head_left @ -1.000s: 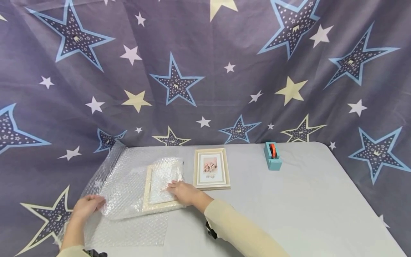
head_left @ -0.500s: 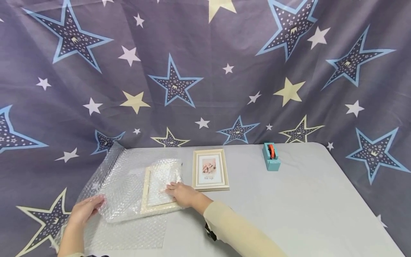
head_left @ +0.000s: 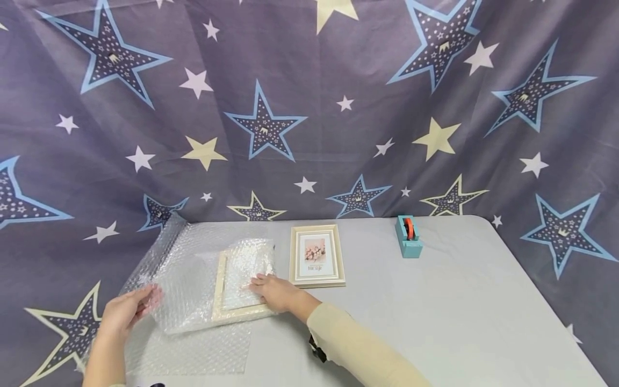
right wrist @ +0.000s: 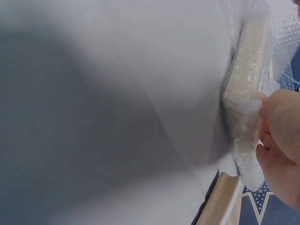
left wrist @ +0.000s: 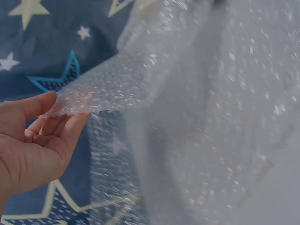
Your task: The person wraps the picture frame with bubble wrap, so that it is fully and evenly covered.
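A sheet of clear bubble wrap (head_left: 184, 290) lies on the left part of the table, its edge folded partly over a pale photo frame (head_left: 218, 287). My left hand (head_left: 121, 312) pinches the wrap's left edge; in the left wrist view the thumb of that hand (left wrist: 37, 145) is above the film (left wrist: 108, 89) and the fingers are beneath it. My right hand (head_left: 275, 293) rests on the wrapped frame's right side, fingers extended across the film. From the right wrist, the frame's side (right wrist: 248, 61) shows under wrap, with the hand (right wrist: 283, 140) against it.
A second photo frame (head_left: 316, 255) with a flower print lies just right of the wrapped one. Farther right, near the table's back edge, stands a teal tape dispenser (head_left: 411, 247) with an orange reel. A star-patterned curtain (head_left: 309, 145) hangs behind the table (head_left: 435, 322).
My left hand has turned and its fingers have slid under the wrap's edge, lifting it slightly. The right hand stays in place on the wrapped photo frame.
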A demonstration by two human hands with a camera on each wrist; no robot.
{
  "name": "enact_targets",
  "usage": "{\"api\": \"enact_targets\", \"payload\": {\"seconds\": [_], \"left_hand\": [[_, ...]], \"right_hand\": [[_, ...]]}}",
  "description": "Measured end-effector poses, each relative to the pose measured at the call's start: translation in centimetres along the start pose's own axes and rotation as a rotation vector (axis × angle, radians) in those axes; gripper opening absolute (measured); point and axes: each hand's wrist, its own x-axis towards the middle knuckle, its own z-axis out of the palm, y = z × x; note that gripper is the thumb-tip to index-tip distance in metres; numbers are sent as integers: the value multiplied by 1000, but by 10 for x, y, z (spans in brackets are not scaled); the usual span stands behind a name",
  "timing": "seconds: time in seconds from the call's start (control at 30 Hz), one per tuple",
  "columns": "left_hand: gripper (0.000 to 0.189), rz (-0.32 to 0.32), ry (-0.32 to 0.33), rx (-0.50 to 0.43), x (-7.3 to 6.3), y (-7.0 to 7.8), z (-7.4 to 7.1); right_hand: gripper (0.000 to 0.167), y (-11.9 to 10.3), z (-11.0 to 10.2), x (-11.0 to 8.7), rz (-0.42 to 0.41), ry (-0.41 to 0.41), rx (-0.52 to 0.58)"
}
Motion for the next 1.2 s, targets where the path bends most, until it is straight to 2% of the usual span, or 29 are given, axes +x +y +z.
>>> {"api": "enact_targets", "payload": {"seconds": [0.1,0.2,0.27,0.37,0.43,0.53,0.67,0.8,0.9,1.0,1.07,1.2], "left_hand": [[26,59,-42,-12,-8,10,6],[11,144,-26,81,-18,24,20],[28,212,-4,153,-24,35,34],[53,314,58,302,-32,47,57],[49,376,120,381,-35,52,71],[39,435,215,499,-39,56,92],[29,520,260,557,-38,56,116],[23,615,217,580,-30,51,140],[20,696,165,613,-21,41,159],[19,747,109,657,-14,29,179],[19,740,74,687,-10,20,190],[17,691,33,727,-4,6,204]], "right_hand": [[48,0,1,1,-10,2,-15],[48,0,2,2,-15,7,-27],[47,1,2,2,-12,6,-28],[47,1,2,2,0,7,-10],[47,0,2,2,2,10,-7],[47,0,4,2,3,14,4],[47,1,4,1,0,17,19],[48,2,5,1,-9,26,34],[48,3,5,0,-19,36,40],[48,4,5,0,-32,47,25],[44,5,5,1,-39,58,19],[21,5,5,2,-52,83,10]]}}
